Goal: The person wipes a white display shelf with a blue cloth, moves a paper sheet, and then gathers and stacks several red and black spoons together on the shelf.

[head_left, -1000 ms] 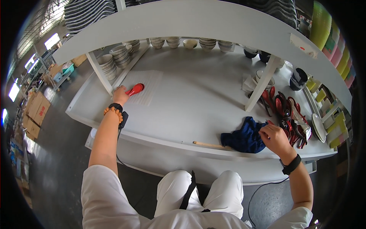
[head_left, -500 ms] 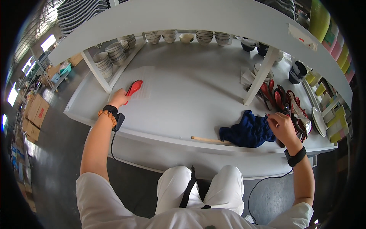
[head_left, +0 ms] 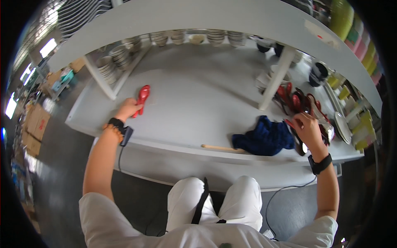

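Note:
At the left of the grey shelf, my left hand [head_left: 129, 108] is closed on the handle end of a red soup spoon [head_left: 143, 93], whose bowl points away from me. The red at the handle looks split in two, so whether a second spoon is stacked there is unclear. My right hand [head_left: 307, 126] pinches a slim red piece [head_left: 289, 122], seemingly a spoon handle, beside a crumpled dark blue cloth [head_left: 266, 138]. Just beyond that hand lies a heap of red and black spoons [head_left: 295, 100]. A dark, shiny spoon [head_left: 300, 145] shows under the right hand, partly hidden.
Stacked bowls [head_left: 216, 37] line the back of the shelf [head_left: 186, 91]. A white post [head_left: 276, 80] stands left of the spoon heap. A wooden stick [head_left: 221, 147] lies along the front edge; white plates [head_left: 342, 127] sit at the far right. An upper shelf [head_left: 173, 16] overhangs.
The whole view has shifted slightly. The red spoon in my left hand has turned more upright. At my right hand, a red piece now sticks out left of the fingers, away from the cloth.

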`<action>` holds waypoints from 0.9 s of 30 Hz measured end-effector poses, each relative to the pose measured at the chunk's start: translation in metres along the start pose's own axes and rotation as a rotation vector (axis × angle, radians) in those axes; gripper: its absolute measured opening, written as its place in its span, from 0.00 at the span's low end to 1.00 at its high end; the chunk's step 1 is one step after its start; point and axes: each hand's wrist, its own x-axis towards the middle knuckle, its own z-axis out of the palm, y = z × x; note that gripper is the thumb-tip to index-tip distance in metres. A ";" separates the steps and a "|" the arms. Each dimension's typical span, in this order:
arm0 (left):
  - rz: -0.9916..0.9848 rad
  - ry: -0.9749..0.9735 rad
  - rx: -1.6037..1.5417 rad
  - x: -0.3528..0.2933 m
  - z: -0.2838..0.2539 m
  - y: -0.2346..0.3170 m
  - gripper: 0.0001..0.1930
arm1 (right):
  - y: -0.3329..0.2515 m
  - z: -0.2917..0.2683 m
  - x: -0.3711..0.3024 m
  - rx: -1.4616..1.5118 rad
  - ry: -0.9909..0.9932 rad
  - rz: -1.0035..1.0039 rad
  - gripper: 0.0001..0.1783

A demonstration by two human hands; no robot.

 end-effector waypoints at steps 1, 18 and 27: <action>-0.025 0.018 -0.005 0.005 -0.001 -0.015 0.16 | 0.010 -0.002 0.003 -0.036 0.037 -0.034 0.04; 0.008 -0.278 -0.815 -0.087 0.055 0.144 0.08 | 0.077 0.009 -0.005 -0.370 -0.057 0.026 0.19; -0.026 -0.583 -0.797 -0.147 0.119 0.207 0.10 | 0.092 -0.010 -0.005 -0.202 0.068 -0.046 0.11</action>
